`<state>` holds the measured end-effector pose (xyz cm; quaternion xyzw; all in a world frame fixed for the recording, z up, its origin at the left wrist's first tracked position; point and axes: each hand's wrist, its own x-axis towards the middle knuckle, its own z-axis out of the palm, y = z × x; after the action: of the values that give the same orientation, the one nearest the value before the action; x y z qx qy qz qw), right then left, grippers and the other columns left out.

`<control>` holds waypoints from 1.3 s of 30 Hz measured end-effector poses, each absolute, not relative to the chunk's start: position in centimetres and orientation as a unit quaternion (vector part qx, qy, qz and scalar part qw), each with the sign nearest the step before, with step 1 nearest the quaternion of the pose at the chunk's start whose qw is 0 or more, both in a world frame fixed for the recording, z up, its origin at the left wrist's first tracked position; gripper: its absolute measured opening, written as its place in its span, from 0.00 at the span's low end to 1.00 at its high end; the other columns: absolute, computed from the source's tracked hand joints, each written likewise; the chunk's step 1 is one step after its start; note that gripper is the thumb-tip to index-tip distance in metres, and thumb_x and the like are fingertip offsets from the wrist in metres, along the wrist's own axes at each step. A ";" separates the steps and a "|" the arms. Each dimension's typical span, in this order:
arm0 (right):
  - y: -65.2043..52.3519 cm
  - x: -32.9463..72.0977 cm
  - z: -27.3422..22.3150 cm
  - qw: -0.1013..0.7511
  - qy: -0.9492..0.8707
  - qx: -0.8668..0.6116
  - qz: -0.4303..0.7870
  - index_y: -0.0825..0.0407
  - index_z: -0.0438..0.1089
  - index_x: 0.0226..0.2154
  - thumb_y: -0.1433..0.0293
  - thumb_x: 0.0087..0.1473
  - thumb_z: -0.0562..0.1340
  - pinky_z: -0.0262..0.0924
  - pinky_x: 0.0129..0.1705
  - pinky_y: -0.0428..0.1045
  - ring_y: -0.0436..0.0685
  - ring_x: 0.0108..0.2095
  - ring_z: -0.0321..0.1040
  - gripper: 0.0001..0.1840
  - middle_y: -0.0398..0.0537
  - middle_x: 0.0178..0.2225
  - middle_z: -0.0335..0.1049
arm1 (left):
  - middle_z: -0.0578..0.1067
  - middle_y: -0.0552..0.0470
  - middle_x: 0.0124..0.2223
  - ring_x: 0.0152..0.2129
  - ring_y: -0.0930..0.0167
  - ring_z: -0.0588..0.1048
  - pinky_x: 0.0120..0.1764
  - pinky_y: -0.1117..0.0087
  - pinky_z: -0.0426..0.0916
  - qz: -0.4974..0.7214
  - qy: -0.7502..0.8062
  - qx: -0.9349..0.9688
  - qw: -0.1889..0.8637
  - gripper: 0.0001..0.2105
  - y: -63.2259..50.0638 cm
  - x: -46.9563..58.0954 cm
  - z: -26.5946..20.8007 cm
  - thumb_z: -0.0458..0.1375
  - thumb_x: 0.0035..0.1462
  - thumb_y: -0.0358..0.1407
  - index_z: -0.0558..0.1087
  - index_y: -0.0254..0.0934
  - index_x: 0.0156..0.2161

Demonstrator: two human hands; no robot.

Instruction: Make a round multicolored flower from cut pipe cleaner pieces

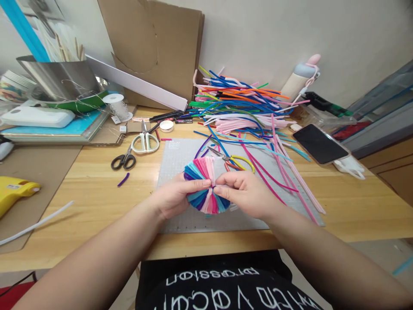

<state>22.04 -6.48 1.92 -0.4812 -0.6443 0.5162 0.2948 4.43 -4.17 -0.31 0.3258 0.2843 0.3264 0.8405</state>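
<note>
A round disc of pipe cleaners (206, 202), fanned in pink, blue, teal and purple, is held over the grey cutting mat (180, 221). My left hand (177, 191) grips its left side, thumb on the front near the centre. At the disc's middle, the thumb and fingers of my right hand (245, 193) are pinched together; whatever is between them is too small to make out. Just behind the disc lie pliers (238, 162) with yellow and red handles.
A heap of coloured pipe cleaners (238, 103) lies at the back. White scissors (145, 144) and black scissors (124, 160) are on the left, beyond them a thread spool (118, 107). A yellow glue gun (16, 191) sits far left, a phone (319, 144) at right.
</note>
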 end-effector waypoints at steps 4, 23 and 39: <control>-6.5 21.8 1.8 0.339 -0.652 -0.494 0.464 0.55 0.66 0.24 0.67 0.52 0.58 0.49 0.21 0.43 0.46 0.21 0.53 0.10 0.40 0.19 0.58 | 0.79 0.46 0.36 0.30 0.69 0.76 0.40 0.67 0.68 0.328 0.255 0.334 0.846 0.14 -3.8 4.4 -0.4 0.63 0.48 0.33 0.75 0.32 0.41; -6.4 24.6 2.3 0.242 -0.924 -0.236 -0.178 0.52 0.70 0.40 0.76 0.57 0.54 0.61 0.31 0.49 0.54 0.30 0.66 0.11 0.48 0.30 0.72 | 0.79 0.42 0.37 0.31 0.66 0.78 0.42 0.62 0.69 0.273 0.252 0.270 0.888 0.16 -4.3 4.4 -0.5 0.65 0.45 0.32 0.74 0.31 0.42; -7.6 23.2 4.2 0.275 -0.851 -0.388 0.221 0.53 0.67 0.25 0.72 0.58 0.55 0.53 0.24 0.42 0.46 0.21 0.60 0.11 0.41 0.20 0.64 | 0.78 0.52 0.29 0.26 0.74 0.74 0.33 0.73 0.69 0.386 0.312 0.615 0.612 0.07 -4.7 3.1 0.3 0.68 0.41 0.32 0.76 0.34 0.28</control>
<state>23.24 -7.59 4.20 -0.3880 -0.8512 0.2215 0.2753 3.12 -4.67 0.25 0.6151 0.3121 0.3864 0.6124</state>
